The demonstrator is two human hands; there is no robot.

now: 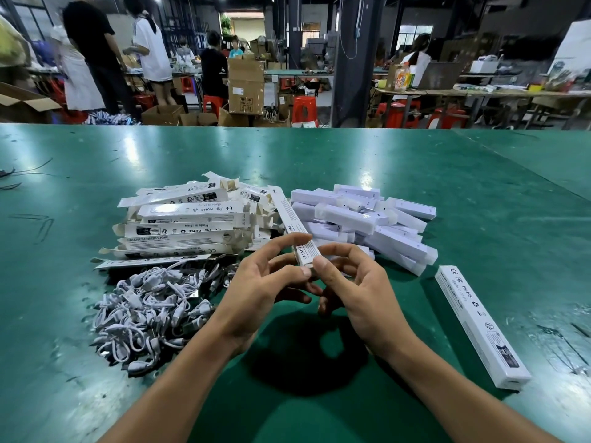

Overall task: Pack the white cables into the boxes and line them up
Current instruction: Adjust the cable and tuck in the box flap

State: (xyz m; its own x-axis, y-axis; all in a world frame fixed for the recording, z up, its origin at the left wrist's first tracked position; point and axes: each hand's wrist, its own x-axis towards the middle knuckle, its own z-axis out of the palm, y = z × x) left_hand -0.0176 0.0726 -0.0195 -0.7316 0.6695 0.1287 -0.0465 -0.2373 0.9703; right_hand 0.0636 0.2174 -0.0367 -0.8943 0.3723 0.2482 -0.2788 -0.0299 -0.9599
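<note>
Holding: left hand [265,289] and right hand [355,289] both pinch the near end of a slim white box [305,247]; contents unseen
Cables: white cables [150,311] in a tangled pile on the tabletop [447,167], left of the hands
Unsealed: heap of open-flapped boxes [192,225] behind the cables
Sealed: one closed box [479,324] lying alone at right
Beyond: heap of white bars [367,225]
Surface: green, scuffed
Room: workshop with people [92,52], cartons [245,87], red stools [305,108]
</note>
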